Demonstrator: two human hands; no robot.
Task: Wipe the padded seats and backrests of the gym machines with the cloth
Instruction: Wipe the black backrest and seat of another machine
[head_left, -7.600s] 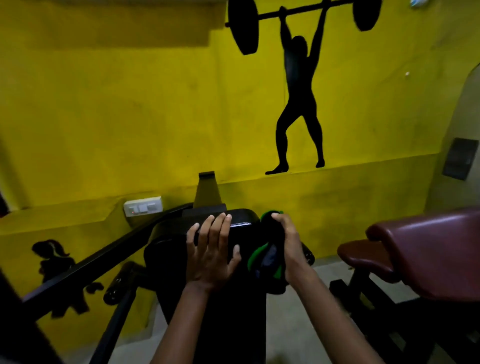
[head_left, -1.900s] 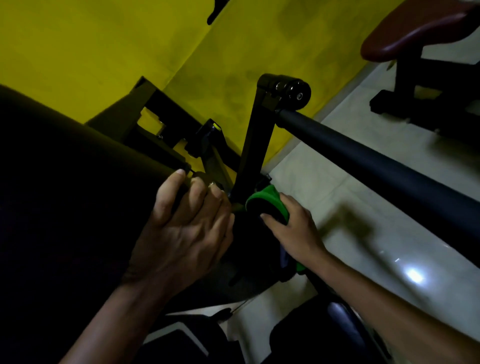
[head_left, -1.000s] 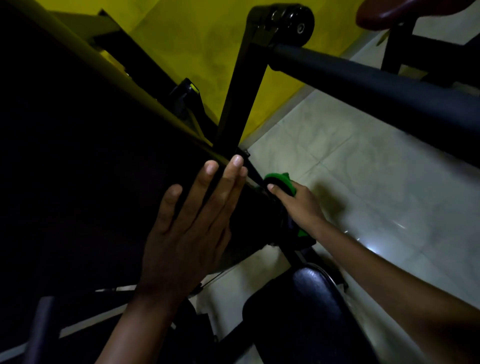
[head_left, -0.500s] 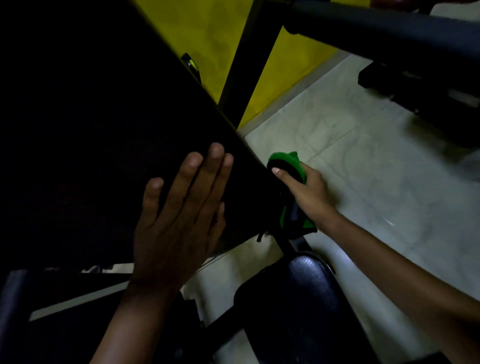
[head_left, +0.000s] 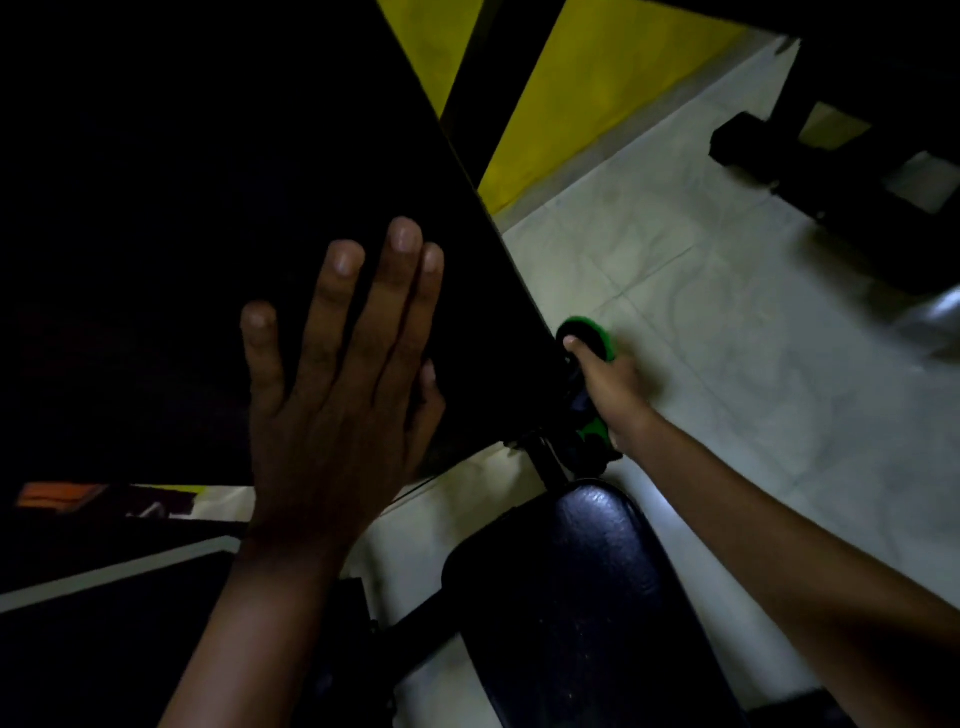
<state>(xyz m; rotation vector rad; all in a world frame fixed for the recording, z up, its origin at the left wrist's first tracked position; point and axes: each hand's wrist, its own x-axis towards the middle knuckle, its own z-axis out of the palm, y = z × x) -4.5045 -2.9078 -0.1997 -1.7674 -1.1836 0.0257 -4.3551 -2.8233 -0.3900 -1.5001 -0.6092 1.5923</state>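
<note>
— What carries everything here?
— A pale tiled floor (head_left: 727, 322), running up to a yellow wall (head_left: 597, 88).
— And what stands on it?
— A black machine base (head_left: 831, 176) at the upper right, well apart from the black frame post (head_left: 545, 462) under the big dark pad (head_left: 234, 182). A glossy black padded seat (head_left: 582, 597) sits nearest.

Gym interior, black padded backrest (head_left: 218, 197), glossy padded seat (head_left: 582, 597), black machine frame (head_left: 810, 156), yellow wall (head_left: 597, 78), pale tiled floor (head_left: 753, 338)

Green-and-black cloth (head_left: 589, 332), black backrest (head_left: 234, 182), glossy black seat (head_left: 571, 597), yellow wall (head_left: 597, 88), pale marbled floor (head_left: 727, 338).
</note>
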